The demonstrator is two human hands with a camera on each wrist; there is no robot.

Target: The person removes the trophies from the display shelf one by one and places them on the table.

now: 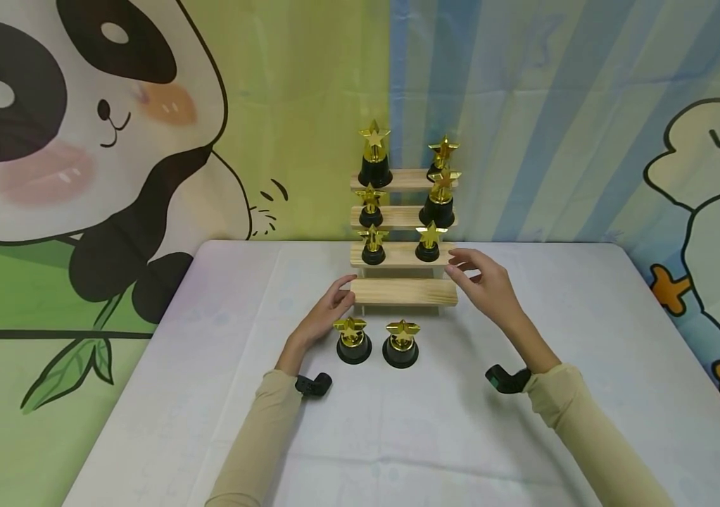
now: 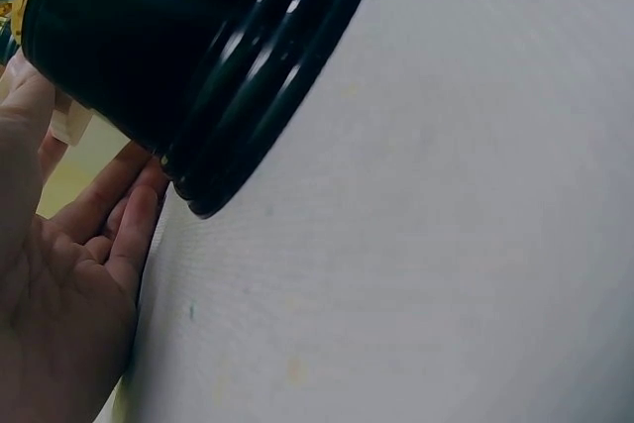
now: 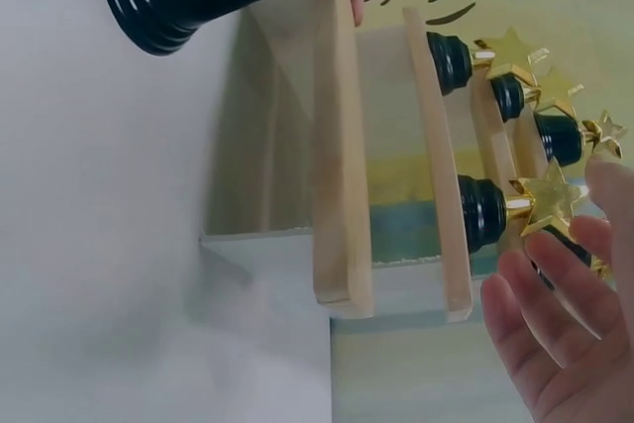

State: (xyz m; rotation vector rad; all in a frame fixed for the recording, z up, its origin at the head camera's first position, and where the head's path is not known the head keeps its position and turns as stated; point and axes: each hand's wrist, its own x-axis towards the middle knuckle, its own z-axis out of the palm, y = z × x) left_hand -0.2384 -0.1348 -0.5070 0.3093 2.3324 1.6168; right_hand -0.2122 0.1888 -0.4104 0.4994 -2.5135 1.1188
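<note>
A stepped wooden rack [image 1: 404, 291] stands at the back of the white table [image 1: 524, 436]. Its upper three steps carry several gold star trophies on black bases; the lowest step is bare. Two more star trophies [image 1: 352, 341] [image 1: 400, 343] stand on the table in front of it. My left hand [image 1: 328, 313] lies open beside the left trophy, fingers touching the rack's lowest step; the trophy's black base [image 2: 188, 56] fills the left wrist view. My right hand [image 1: 483, 278] hovers open at the rack's right end, near a trophy [image 3: 515, 207] on the second step.
A panda and cartoon printed backdrop [image 1: 112, 127] hangs behind the table. White tabletop extends to both sides of the rack and toward me. Black wrist cameras [image 1: 314, 384] [image 1: 507, 379] sit on both forearms.
</note>
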